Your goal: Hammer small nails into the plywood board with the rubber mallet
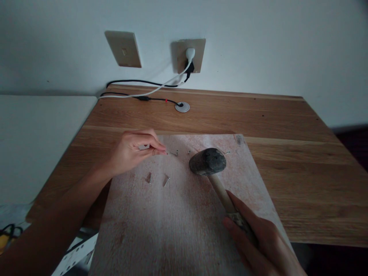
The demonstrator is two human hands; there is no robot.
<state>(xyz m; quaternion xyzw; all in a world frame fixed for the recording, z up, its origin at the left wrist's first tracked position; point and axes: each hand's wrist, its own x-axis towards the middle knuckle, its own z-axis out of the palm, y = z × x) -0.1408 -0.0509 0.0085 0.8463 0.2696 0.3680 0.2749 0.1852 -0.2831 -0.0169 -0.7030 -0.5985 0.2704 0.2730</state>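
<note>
My right hand (258, 234) is wrapped round the wooden handle of a rubber mallet (208, 161). Its black head hovers over or rests on the upper part of a pale, worn board (178, 230); I cannot tell which. At the board's far left, my left hand (140, 147) pinches finger and thumb together near the surface, with only a tiny tip of what looks like a nail showing. To its right, small metal nails (176, 152) stick up from the board in a row. Two loose nails (166, 181) lie below my left hand.
Beneath the board is a wooden desk (310, 184) against a white wall. White and black cables run from an outlet (198, 48) across the desk's back edge, one into a round grommet (182, 107). A perforated white metal piece (76, 257) is at lower left.
</note>
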